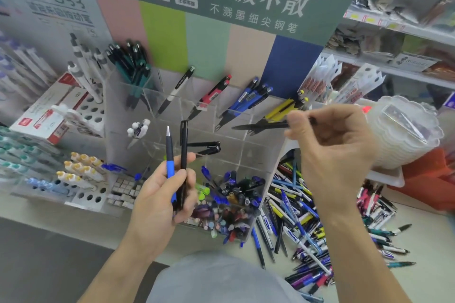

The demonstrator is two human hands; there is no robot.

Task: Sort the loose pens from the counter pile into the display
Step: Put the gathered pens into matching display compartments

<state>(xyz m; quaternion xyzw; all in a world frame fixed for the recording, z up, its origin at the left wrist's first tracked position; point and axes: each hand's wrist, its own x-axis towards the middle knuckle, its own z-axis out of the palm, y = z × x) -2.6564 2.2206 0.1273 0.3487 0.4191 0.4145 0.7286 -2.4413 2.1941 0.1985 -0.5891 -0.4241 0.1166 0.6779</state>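
A clear acrylic display [246,130] with several compartments stands on the counter; its upper slots hold white-black, red, blue and yellow pens. My left hand [162,194] grips two upright pens, a black-and-blue pen [169,152] and a black pen [183,145]. My right hand [330,145] pinches a black pen [261,126] held level, its tip pointing left over the display's right compartments, just below the yellow pens [283,109]. The loose pen pile [302,216] lies on the counter right of the display, under my right forearm.
A front bin [229,202] of the display is full of mixed pens and caps. Other pen racks [81,174] and a red-and-white box [49,110] stand at the left. A stack of clear plastic trays [406,130] sits at the right, shelves behind.
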